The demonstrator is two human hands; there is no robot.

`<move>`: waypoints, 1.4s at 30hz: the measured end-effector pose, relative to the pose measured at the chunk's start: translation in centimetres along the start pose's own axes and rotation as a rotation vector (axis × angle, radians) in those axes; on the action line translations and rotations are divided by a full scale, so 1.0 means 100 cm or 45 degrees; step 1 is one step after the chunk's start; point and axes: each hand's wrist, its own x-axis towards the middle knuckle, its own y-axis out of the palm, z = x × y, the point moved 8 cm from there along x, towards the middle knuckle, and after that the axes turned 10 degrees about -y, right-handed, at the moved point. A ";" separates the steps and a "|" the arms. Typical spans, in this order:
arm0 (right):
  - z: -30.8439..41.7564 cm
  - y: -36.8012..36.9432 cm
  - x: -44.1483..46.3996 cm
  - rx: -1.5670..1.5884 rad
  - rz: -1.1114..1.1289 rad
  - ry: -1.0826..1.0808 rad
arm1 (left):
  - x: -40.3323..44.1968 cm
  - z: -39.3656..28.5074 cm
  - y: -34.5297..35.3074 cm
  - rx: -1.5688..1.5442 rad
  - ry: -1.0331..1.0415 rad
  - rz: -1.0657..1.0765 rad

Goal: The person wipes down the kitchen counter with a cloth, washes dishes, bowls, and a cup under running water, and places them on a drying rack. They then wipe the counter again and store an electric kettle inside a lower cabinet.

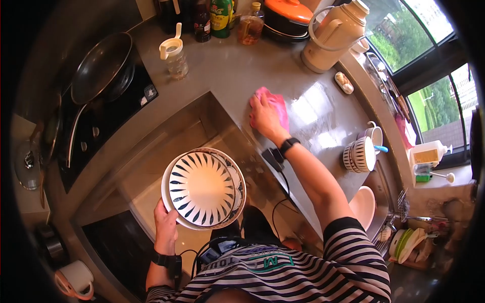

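My left hand [165, 227] grips the rim of a small stack of patterned plates [202, 189], held in front of my body above the floor. The top plate is white with dark leaf-shaped marks around its edge. On the grey countertop, my right hand [267, 117] presses on a pink cloth [279, 104], its fingers partly over the fabric. A dark band is on each wrist. Right of the cloth, the counter surface shines with reflected light.
A glass jar [177, 64], bottles [221, 17], an orange-lidded pot [288, 12] and a beige thermos [333, 38] stand along the back. Patterned bowls [358, 154] and a sink [378, 194] are at right. A pan [102, 68] rests on the stove at left.
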 end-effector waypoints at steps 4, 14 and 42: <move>-0.034 0.009 0.078 -0.073 -0.023 -0.077 | -0.007 -0.009 0.005 -0.011 0.015 -0.065; -0.127 -0.043 0.159 -0.343 -0.130 0.213 | -0.020 -0.038 0.033 -0.028 0.033 -0.119; -0.164 -0.113 -0.132 -0.445 -0.350 1.295 | 0.065 -0.084 0.118 0.182 0.127 0.281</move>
